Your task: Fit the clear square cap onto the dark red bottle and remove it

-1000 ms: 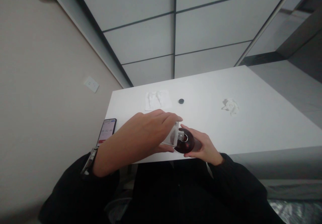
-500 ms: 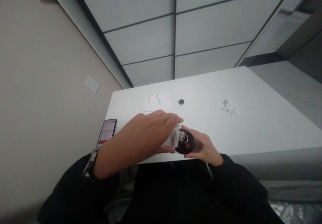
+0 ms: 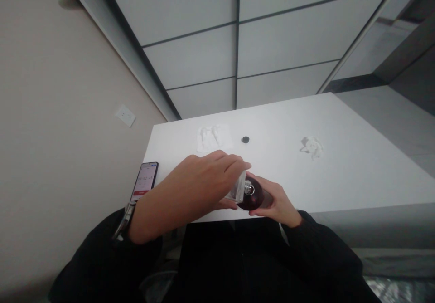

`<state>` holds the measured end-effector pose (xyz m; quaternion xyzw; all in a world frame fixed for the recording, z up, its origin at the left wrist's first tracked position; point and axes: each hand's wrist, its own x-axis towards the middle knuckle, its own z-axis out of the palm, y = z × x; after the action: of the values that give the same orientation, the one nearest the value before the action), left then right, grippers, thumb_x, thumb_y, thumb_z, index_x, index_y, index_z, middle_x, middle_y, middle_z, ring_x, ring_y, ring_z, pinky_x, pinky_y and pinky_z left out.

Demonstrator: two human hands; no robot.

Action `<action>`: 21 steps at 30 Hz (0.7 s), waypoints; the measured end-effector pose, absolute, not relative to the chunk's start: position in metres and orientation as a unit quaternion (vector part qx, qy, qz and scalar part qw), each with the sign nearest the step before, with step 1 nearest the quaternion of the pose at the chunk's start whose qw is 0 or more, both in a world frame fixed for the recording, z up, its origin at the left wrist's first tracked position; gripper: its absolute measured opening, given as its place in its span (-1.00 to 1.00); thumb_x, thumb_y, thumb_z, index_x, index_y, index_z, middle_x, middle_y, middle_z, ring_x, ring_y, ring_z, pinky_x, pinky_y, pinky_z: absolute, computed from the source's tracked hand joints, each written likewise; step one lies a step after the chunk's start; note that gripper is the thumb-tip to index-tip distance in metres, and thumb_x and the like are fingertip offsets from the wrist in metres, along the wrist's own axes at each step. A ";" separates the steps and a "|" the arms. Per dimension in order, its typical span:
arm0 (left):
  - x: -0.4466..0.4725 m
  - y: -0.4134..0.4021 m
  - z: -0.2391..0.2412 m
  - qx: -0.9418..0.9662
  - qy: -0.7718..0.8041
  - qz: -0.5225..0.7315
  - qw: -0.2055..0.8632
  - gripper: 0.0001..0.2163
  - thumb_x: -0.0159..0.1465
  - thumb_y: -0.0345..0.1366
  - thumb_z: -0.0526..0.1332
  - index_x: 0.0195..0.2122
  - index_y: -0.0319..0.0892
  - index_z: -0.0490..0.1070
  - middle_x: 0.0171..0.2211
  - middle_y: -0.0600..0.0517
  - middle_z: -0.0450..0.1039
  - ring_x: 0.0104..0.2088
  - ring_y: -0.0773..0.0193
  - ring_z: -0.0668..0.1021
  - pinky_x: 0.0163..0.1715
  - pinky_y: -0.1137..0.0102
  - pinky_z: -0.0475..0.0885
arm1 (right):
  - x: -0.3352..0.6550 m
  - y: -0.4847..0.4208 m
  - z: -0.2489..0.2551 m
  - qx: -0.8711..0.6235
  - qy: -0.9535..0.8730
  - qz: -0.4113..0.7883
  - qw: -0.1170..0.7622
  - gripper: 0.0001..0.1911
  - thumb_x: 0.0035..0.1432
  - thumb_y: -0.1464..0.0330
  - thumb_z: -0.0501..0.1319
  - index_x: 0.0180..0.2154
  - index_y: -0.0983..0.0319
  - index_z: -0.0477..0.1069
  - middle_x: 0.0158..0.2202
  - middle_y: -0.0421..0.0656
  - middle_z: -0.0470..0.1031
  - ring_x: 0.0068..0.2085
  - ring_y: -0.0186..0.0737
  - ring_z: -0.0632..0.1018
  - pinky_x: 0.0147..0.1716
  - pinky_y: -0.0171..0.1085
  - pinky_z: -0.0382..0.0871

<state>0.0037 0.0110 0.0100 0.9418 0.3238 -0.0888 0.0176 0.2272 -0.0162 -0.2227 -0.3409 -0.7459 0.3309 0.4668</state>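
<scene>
The left hand [image 3: 204, 180] is seen reaching across from the left, its fingers closed around a small clear bottle [image 3: 238, 189], which is tipped on its side with its silver neck pointing toward the right; the right hand [image 3: 277, 201] is wrapped from below and from the right around a round dark red bottle [image 3: 253, 196]; the neck of the clear bottle is held against the top of the dark red bottle, the two touching at that point; whether any liquid passes between them cannot be told. Both bottles are held just above the near edge of a white table [image 3: 340, 176], in front of the person's chest; a wristwatch [image 3: 124, 219] is worn on the left wrist, and black sleeves are noted on both arms.

On the table, a phone [image 3: 145, 181] with a lit screen is laid near the left edge, close to the left forearm; a flat white tissue [image 3: 213, 137] is placed toward the far side, with a small black cap [image 3: 245, 139] just to its right; a crumpled white tissue [image 3: 311, 145] is found further right, well apart from the hands. A wall socket [image 3: 125, 115] is fitted on the beige wall at left.
</scene>
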 end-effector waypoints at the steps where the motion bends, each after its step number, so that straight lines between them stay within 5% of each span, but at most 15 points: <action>1: 0.004 0.011 0.010 0.942 0.323 -0.089 0.016 -0.45 0.30 -0.05 0.46 0.21 -0.12 0.35 0.19 -0.05 0.55 0.10 0.09 0.62 -0.27 0.33 0.57 | 0.227 -0.016 -0.223 -0.340 -0.746 0.329 0.469 -0.03 0.07 -0.05 0.50 0.42 0.04 0.27 0.27 -0.01 0.55 0.21 0.18 0.61 0.23 0.08 0.51; 21: 0.010 0.009 0.012 0.941 0.320 -0.111 -0.001 -0.46 0.31 -0.04 0.46 0.21 -0.12 0.36 0.19 -0.06 0.55 0.09 0.12 0.63 -0.29 0.39 0.55 | 0.230 -0.016 -0.224 -0.340 -0.759 0.309 0.462 -0.01 0.09 -0.06 0.48 0.43 0.07 0.24 0.26 0.01 0.55 0.21 0.16 0.61 0.19 0.05 0.54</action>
<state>0.0099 0.0092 0.0115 0.9410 0.3197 -0.1111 -0.0014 0.2296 -0.0164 -0.2241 -0.3399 -0.7588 0.3088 0.4619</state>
